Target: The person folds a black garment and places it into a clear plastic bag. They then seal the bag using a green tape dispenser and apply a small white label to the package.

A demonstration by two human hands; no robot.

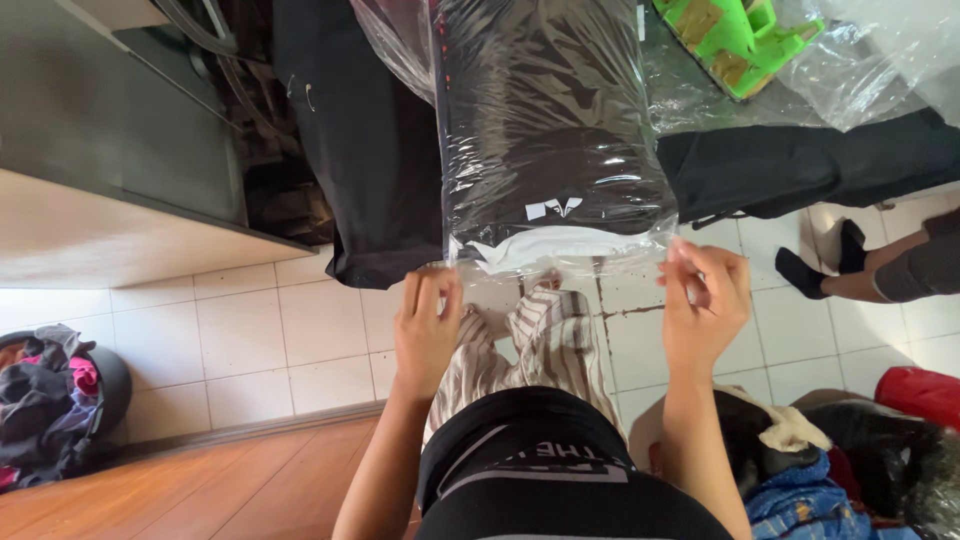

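Observation:
A clear plastic bag [555, 130] with a folded black garment inside lies on the table in front of me, its open end hanging over the near edge. My left hand [427, 325] pinches the bag's lower left corner. My right hand [703, 300] pinches the lower right corner. A white strip of the garment shows at the bag's mouth between my hands.
More black cloth [360, 150] drapes off the table at left and another piece [800, 165] at right. A green plastic object [735, 35] lies under loose plastic at the back. Another person's foot in a black sock [810, 270] stands at right. Clothes piles [50, 400] sit on the floor.

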